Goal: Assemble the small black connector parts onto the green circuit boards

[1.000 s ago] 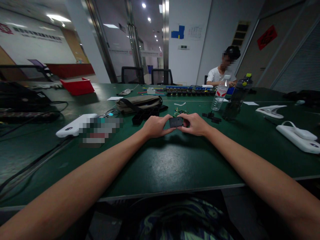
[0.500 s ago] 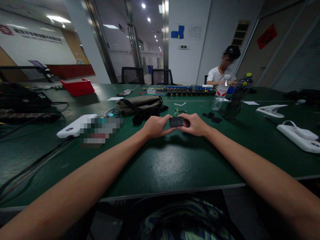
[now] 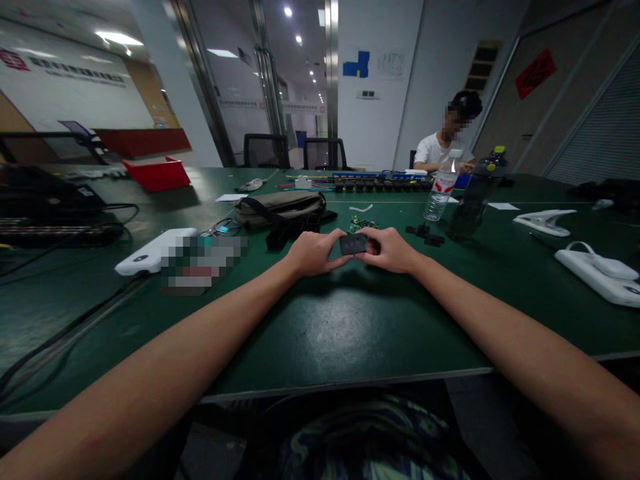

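A small black rectangular case [image 3: 353, 245] is held above the green table [image 3: 330, 333], its broad face toward me. My left hand [image 3: 314, 253] pinches its left end between thumb and fingers. On the other end, the thumb and fingers of my right hand [image 3: 389, 249] are closed too. Faint marks show on the case, too small to read. Just behind it lies a pile of small green circuit boards [image 3: 361, 224]. Several small black parts [image 3: 425, 233] are to the right of my right hand, and a black tray-like part [image 3: 293, 232] sits beyond my left hand.
A grey-green pouch [image 3: 280, 208] and a white power bank [image 3: 155, 251] with cables are on the left. Toward the right stand a clear water bottle [image 3: 442, 188] and a dark bottle [image 3: 475, 197]. A person [image 3: 440, 147] sits across the table. A red bin [image 3: 157, 175] is at the far left.
The black case is tilted slightly, and its marks look fainter. Both hands stay on its ends in almost the same place.
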`<state>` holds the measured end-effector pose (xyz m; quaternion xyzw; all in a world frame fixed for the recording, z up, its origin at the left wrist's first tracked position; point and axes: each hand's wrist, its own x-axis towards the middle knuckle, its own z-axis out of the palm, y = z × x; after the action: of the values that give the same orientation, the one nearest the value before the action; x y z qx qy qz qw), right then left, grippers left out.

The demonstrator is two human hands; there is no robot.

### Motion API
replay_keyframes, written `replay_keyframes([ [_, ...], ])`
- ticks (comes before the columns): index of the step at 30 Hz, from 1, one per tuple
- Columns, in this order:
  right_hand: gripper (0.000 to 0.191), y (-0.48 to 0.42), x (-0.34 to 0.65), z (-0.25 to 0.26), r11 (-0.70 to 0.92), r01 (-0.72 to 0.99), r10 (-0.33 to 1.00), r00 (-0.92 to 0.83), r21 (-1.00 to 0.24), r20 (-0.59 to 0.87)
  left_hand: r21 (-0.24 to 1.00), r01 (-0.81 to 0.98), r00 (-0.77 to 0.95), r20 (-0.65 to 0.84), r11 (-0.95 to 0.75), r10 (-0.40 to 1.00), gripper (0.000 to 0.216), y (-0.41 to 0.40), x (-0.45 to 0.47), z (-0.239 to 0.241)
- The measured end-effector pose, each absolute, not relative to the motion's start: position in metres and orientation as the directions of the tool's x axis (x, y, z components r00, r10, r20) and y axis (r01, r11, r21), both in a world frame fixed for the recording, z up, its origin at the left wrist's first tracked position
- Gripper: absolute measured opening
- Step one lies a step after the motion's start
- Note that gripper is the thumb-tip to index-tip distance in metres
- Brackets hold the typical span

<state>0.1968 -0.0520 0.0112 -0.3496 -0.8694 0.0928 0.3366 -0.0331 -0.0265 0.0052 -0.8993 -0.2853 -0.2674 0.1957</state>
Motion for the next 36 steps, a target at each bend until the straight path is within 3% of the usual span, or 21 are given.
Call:
replay_keyframes([
  [36,0.034,-0.0547,0.196,0.0153,0.722,0.578,0.684,-0.519,-0.38,0.512,-0.195,0.615,0.687,0.608,-0.764,0.398,0.045,-0.0276,-0.0334,0.0069],
])
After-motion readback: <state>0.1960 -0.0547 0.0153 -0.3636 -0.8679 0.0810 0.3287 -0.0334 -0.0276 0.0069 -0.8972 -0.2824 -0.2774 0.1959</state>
